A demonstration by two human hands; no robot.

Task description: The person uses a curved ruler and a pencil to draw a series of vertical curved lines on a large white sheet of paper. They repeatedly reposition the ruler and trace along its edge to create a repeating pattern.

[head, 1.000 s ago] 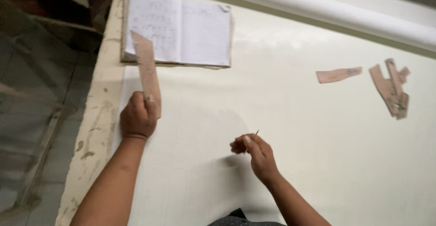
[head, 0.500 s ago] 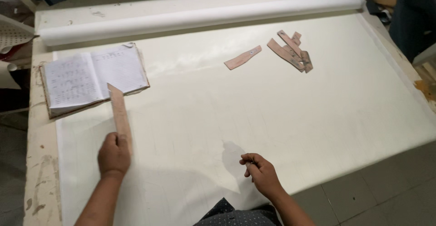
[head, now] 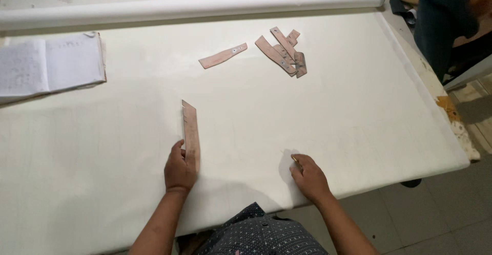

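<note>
Notebook (head: 51,65) left of strips (head: 283,52).
</note>
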